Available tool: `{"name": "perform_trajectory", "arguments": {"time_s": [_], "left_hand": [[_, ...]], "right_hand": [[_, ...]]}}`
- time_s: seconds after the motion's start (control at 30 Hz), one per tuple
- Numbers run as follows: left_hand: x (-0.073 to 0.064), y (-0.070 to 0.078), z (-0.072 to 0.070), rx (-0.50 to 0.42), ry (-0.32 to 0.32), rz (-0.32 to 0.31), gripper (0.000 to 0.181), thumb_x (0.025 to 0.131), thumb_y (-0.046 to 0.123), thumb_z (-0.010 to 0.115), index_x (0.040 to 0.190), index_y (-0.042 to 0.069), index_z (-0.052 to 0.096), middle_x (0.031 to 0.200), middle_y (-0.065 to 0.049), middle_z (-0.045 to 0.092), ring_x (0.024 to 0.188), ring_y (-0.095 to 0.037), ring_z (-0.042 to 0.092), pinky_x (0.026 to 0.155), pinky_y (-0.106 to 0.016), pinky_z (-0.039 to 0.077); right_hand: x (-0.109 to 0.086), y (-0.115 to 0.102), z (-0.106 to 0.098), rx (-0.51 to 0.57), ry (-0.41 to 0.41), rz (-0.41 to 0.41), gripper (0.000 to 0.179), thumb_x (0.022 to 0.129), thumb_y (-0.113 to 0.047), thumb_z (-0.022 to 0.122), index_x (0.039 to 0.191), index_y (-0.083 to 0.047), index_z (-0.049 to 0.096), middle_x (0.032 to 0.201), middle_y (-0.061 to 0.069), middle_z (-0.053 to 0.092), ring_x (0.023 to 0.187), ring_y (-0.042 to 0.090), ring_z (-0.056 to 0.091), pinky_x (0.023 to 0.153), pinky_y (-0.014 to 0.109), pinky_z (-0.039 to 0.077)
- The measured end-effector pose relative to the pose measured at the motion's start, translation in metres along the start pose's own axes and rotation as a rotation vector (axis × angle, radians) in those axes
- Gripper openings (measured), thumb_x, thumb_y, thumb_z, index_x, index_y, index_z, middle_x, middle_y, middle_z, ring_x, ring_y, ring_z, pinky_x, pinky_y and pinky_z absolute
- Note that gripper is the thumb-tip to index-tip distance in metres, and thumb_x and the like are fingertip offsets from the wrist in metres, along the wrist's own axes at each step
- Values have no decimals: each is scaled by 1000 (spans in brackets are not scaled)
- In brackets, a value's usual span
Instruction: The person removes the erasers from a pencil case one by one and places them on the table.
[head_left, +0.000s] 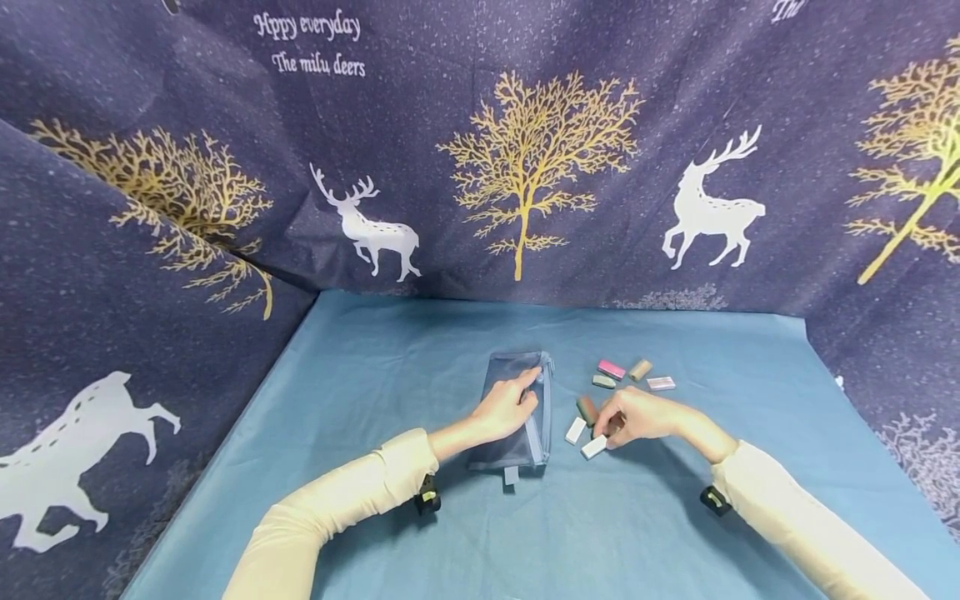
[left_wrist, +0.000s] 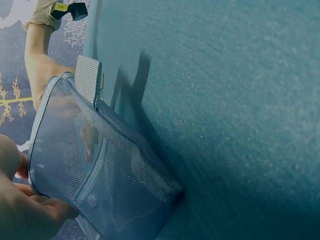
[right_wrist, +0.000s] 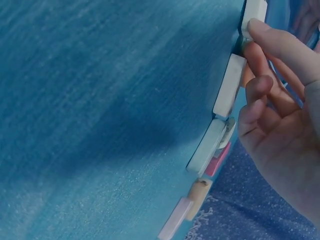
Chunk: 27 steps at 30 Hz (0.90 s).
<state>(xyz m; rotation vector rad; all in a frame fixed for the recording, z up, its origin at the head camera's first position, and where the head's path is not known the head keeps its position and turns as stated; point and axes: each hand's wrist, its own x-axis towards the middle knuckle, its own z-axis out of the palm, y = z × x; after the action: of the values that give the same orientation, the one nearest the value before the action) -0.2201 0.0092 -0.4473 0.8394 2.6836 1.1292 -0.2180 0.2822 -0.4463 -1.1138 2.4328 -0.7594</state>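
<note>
A blue mesh zip pouch (head_left: 504, 450) lies on the cloth, its zip along the right side and a pale tab (left_wrist: 88, 80) at its near end. My left hand (head_left: 504, 410) grips the pouch by its zip side, index finger stretched along it. To the right, my right hand (head_left: 637, 414) pinches a small white rectangular block (right_wrist: 254, 15), like an eraser, with its thumb on the near face. Beside those fingers lie another white block (head_left: 576, 430) and a brown-and-green one (head_left: 586, 408), the latter partly covered by the hand.
Beyond my right hand are a pink block (head_left: 611, 368), a green one (head_left: 603, 381), a tan one (head_left: 641, 369) and a pale one (head_left: 662, 383). Blue cloth (head_left: 375, 350) covers the table. A dark printed curtain (head_left: 450, 150) hangs behind and along the sides.
</note>
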Motion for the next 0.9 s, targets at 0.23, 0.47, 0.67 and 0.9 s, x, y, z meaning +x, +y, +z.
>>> {"name": "perform_trajectory", "arguments": {"time_s": [0.23, 0.47, 0.67, 0.9], "left_hand": [[0, 1, -1, -12, 1, -16, 51, 92, 15, 40, 142, 9, 33, 143, -17, 35, 35, -6, 24, 38, -19, 30], [1, 1, -1, -37, -14, -33, 53, 92, 16, 38, 144, 9, 29, 146, -18, 29, 34, -7, 25, 35, -20, 28], [2, 2, 0, -18, -20, -34, 55, 91, 17, 42, 144, 8, 29, 146, -19, 30, 34, -7, 24, 38, -21, 31], [6, 0, 1, 23, 28, -9, 50, 88, 22, 54, 135, 8, 46, 114, -18, 63, 32, -4, 20, 35, -19, 26]], "right_hand": [[2, 1, 1, -35, -11, 36, 19, 71, -13, 75, 90, -15, 73, 75, -4, 66, 59, -3, 50, 54, 18, 44], [3, 1, 1, 2, 26, 17, 18, 74, -18, 74, 91, -16, 72, 72, -9, 63, 56, -2, 47, 51, 17, 42], [6, 3, -1, 4, 87, -9, 12, 82, -17, 66, 93, -16, 70, 72, -7, 63, 56, -1, 47, 51, 17, 42], [9, 5, 1, 33, 155, -53, 18, 93, -11, 50, 93, -8, 67, 79, 4, 66, 67, 10, 59, 60, 21, 48]]}}
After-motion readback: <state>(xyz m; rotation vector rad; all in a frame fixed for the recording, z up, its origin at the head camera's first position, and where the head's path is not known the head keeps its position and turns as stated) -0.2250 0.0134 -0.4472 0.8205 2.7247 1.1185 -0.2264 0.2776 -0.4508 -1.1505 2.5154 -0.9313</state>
